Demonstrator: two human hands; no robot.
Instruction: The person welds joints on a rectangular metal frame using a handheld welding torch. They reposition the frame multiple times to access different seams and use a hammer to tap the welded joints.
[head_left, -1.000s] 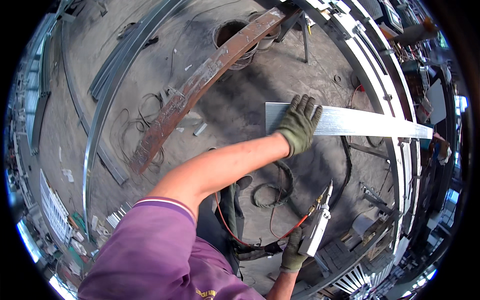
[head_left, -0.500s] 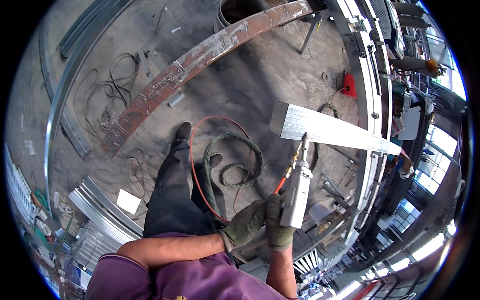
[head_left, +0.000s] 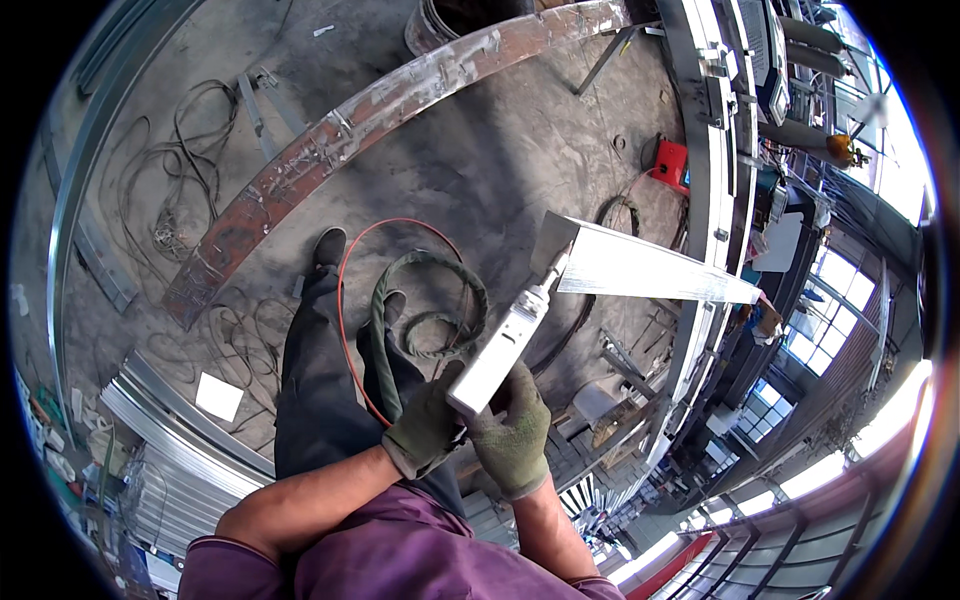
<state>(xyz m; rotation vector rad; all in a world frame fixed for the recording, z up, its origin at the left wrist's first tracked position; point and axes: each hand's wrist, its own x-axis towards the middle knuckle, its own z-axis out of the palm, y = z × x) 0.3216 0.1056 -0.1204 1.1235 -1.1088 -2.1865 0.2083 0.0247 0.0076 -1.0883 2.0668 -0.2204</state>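
Both my hands wear green work gloves and grip a silver welding torch (head_left: 508, 340). My left hand (head_left: 425, 425) clasps the rear end of the torch body, while my right hand (head_left: 515, 430) wraps it from below. The torch nozzle points up at the near corner of a shiny folded metal sheet (head_left: 640, 268). A grey-green sheathed hose (head_left: 425, 290) and a thin red cable (head_left: 345, 300) loop from the torch down over the floor.
My dark-trousered leg and shoe (head_left: 325, 250) stand on a concrete floor. A long rusty curved beam (head_left: 350, 150) lies ahead, with loose wires (head_left: 190, 170) at left, a red box (head_left: 670, 160) beyond, and bright metal profiles (head_left: 170, 420) at lower left.
My left hand left the metal sheet and came back onto the torch. Both hands now hold it, and its nozzle has risen to the sheet's corner.
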